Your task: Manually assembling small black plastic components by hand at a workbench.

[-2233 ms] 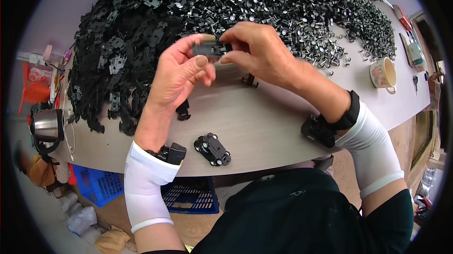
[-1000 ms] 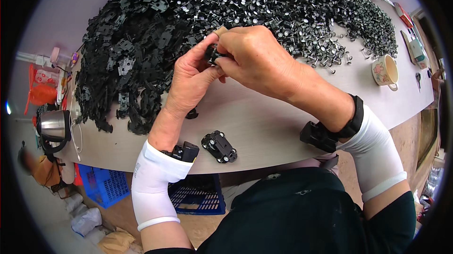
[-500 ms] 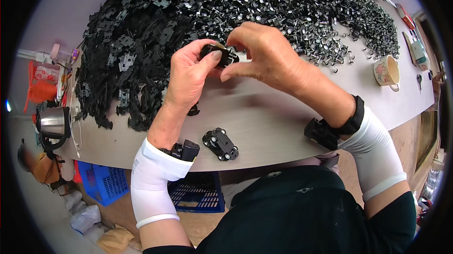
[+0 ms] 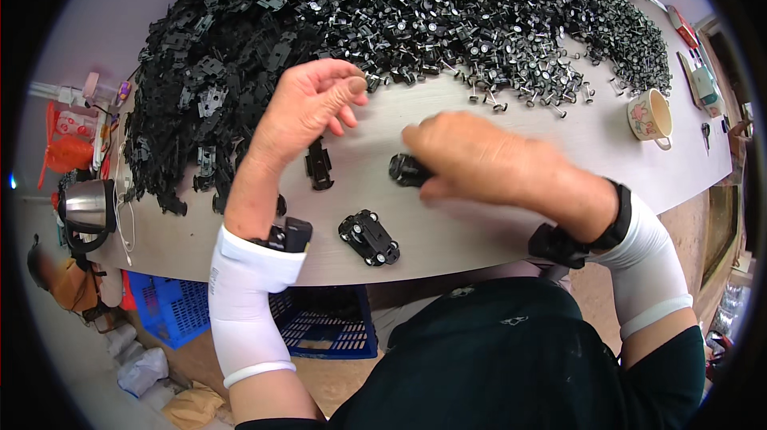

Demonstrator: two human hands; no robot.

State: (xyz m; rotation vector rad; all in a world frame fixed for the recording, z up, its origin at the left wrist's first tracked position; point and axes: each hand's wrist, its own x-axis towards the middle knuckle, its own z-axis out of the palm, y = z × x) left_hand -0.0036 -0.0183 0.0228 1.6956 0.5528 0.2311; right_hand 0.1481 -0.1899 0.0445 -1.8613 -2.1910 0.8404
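Observation:
My right hand (image 4: pixel 483 154) is a little blurred above the table and closes on a black toy car part (image 4: pixel 407 170), whose front end sticks out past the fingers. Over the edge of the dark heap, my left hand (image 4: pixel 313 104) has its fingers loosely bent and apart, with nothing seen in them. Just below it lies a flat black toy car base (image 4: pixel 319 166). Nearer the table's front edge, a black toy car (image 4: pixel 369 238) rests wheels up, showing small wheels with pale centres.
A large heap of black plastic car bases (image 4: pixel 200 71) covers the left back, beside a heap of wheel axles (image 4: pixel 447 15). A cup (image 4: pixel 649 118) stands at right. A metal kettle (image 4: pixel 86 206) is at the left edge. Blue crates (image 4: pixel 168 306) sit below the table.
Both hands were together at a black part. My right hand has come down toward me with a black part; my left hand has let go and moved left, uncovering the flat base.

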